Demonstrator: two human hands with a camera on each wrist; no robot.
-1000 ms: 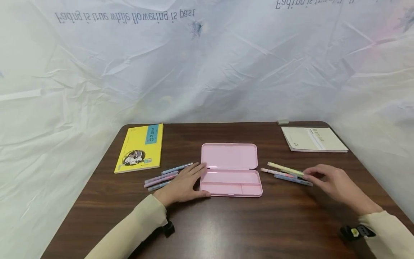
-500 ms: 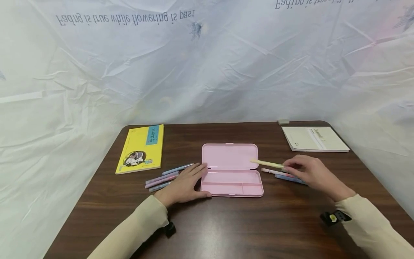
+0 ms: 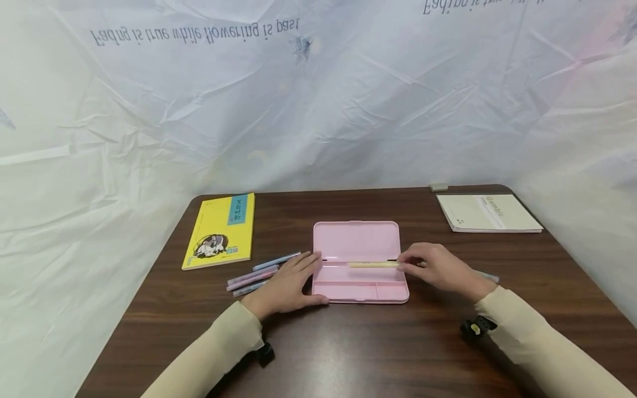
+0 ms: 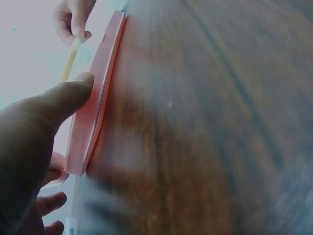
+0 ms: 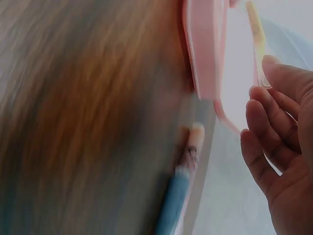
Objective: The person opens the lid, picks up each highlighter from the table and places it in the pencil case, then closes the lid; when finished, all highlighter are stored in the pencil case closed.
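Observation:
An open pink pencil case lies mid-table, its lid folded back and its tray divided into compartments. My left hand rests at its left end, fingers extended along the side and thumb against the front wall. My right hand pinches one end of a yellow pen between thumb and fingertips. The pen lies level over the long rear compartment; whether it touches the bottom I cannot tell. Below the right hand in the right wrist view are a blue pen and a pinkish-white pen, blurred.
Several blue and purple pens lie left of the case, partly behind the left hand. A yellow book is at the back left, a pale notebook at the back right. A small grey object sits on the far edge.
My right hand has lifted the yellow pen from the right-hand pens and carried it left over the case. My left hand stays at the case's left end.

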